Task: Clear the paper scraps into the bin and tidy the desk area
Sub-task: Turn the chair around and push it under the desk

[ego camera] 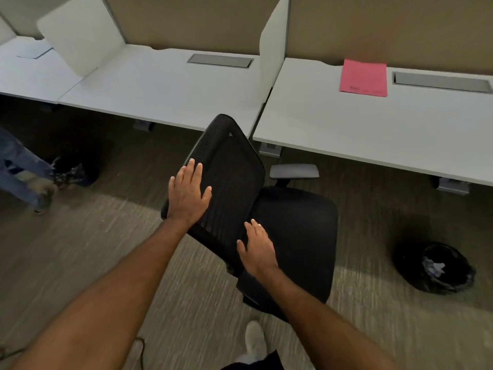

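Note:
A black office chair (293, 236) stands on the carpet in front of the white desks, its mesh backrest (229, 166) turned toward me. My left hand (188, 193) lies flat on the left side of the backrest, fingers spread. My right hand (257, 245) rests flat on the backrest's lower right edge, by the seat. Neither hand holds anything. A black bin (437, 268) lined with a black bag sits on the floor at the right, with white paper scraps (433, 265) inside. A pink paper (364, 77) lies on the right desk (373, 124).
White desks (160, 89) with upright dividers (272, 49) run along the back. Another person's legs in jeans (18, 169) and a second dark bin (77, 166) are at the left. My shoe (254, 340) shows at the bottom.

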Available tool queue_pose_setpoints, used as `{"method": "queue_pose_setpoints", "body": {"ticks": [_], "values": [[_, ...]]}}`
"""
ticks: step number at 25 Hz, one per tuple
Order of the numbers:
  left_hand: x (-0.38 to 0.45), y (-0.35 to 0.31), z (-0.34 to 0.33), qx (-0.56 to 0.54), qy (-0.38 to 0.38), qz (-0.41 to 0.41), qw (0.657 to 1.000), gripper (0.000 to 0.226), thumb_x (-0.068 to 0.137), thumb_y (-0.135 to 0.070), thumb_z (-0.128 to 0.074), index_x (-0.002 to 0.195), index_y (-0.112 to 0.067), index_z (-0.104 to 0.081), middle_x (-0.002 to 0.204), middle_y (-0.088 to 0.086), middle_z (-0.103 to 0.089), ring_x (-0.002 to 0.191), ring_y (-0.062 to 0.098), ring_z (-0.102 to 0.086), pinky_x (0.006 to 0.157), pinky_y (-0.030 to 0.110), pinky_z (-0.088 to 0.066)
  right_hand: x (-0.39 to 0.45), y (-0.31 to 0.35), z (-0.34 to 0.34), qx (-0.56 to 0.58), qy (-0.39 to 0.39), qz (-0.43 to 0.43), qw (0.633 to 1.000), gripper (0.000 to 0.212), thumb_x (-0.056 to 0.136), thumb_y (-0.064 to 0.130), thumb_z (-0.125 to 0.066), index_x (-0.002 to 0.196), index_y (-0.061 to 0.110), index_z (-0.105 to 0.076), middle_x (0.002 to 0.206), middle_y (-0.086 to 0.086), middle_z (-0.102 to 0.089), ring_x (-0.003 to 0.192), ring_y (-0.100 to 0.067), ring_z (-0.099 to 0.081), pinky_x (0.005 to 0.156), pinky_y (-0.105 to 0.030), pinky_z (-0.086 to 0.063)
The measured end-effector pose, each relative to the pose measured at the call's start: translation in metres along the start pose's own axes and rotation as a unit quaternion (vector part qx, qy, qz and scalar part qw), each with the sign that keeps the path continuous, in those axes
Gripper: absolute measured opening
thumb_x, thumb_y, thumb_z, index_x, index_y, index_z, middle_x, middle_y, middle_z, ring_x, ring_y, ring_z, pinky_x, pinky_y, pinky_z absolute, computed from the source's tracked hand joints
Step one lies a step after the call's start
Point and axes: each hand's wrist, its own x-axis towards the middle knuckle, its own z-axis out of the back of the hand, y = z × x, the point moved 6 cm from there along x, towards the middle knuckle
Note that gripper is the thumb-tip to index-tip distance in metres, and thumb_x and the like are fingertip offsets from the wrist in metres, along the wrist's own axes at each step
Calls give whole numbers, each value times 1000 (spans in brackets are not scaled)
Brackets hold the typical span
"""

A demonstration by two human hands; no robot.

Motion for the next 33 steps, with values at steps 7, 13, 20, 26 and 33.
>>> {"method": "queue_pose_setpoints", "body": {"ticks": [7,13,20,26,33], "values": [[29,78,-22,-262,91,180,944,56,104,-29,-51,156,-14,-35,155,14,-45,140,33,-45,114,45,-39,32,104,-51,129,117,5,985,78,101,45,-57,163,20,-17,170,-1,-21,154,-19,-27,125,-41,-30],[23,94,-32,-507,81,277,812,35,102,-8,-55,137,-10,-59,115,4,-72,94,10,-68,75,22,-54,33,117,-53,196,130,-35,971,81,96,45,-64,162,21,-23,165,-2,-31,145,-20,-42,113,-30,-36],[-25,100,-31,-550,120,303,769,23,101,-14,-58,124,-17,-61,106,-1,-71,96,19,-70,67,32,-55,4,110,-43,271,151,-60,949,72,89,31,-75,152,20,-43,149,-2,-47,124,-14,-53,106,-33,-48],[-87,94,-22,-568,234,301,729,8,99,-16,-63,102,-18,-55,97,5,-74,77,18,-73,62,37,-57,-22,100,-36,270,213,-68,937,94,90,38,-76,163,16,-20,162,-4,-35,138,-15,-44,108,-20,-41],[-163,74,-22,-542,379,235,713,23,94,-26,-70,104,-8,-60,102,13,-78,96,28,-75,92,50,-59,-41,86,-32,184,220,-43,957,135,61,73,-84,164,26,-9,171,0,-17,153,-17,-27,122,-37,-34]]}}
